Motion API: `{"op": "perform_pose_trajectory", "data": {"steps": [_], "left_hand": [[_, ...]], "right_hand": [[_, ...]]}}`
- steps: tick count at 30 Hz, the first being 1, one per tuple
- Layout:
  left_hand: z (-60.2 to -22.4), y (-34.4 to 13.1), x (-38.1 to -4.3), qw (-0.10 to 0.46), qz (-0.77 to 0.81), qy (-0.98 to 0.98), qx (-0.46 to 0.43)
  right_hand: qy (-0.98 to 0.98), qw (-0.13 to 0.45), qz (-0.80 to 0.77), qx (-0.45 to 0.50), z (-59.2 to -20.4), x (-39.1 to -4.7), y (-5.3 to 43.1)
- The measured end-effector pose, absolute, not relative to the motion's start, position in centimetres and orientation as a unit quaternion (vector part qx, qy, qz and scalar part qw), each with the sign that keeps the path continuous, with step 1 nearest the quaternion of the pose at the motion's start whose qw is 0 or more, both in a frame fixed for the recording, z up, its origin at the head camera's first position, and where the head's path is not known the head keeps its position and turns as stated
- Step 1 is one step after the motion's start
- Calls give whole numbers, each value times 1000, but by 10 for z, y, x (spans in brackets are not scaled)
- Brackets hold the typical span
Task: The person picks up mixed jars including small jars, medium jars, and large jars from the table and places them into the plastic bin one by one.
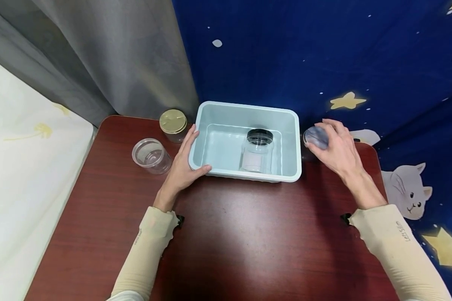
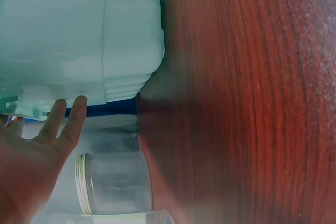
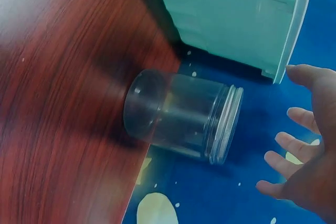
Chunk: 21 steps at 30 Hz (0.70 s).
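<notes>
A light blue plastic bin (image 1: 245,173) stands at the back of the table; inside it is a clear jar (image 1: 257,156) with a black lid. My left hand (image 1: 182,167) rests against the bin's left near corner, fingers straight along the outer wall and thumb at the near rim. To the right of the bin, a clear jar (image 3: 178,114) with a silvery lid (image 1: 316,137) stands upright on the table. Above that lid is my right hand (image 1: 337,148); its fingers (image 3: 294,145) are spread and apart from the jar in the right wrist view.
Left of the bin stand a jar with a gold lid (image 1: 173,121) and a clear, lidless jar (image 1: 152,156). Behind the dark red table (image 1: 229,234) hang a grey curtain (image 1: 135,54) and a blue starry curtain (image 1: 267,54). A white surface (image 1: 22,167) borders the left side.
</notes>
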<state>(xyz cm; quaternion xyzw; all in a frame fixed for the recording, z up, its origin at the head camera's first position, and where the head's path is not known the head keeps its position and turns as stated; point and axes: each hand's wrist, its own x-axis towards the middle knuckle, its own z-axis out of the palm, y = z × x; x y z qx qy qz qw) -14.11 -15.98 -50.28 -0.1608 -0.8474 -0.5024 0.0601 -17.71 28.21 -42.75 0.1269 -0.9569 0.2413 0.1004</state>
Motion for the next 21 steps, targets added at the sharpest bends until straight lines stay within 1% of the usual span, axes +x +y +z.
{"op": "perform_pose_trajectory", "data": {"steps": [11, 21], "left_hand": [[-503, -161, -140, 57, -500, -850, -153], [-502, -161, -141, 56, -505, -846, -160]], "right_hand": [[-957, 109, 234, 132, -435, -176, 292], [-961, 92, 233, 116, -438, -175, 294]]}}
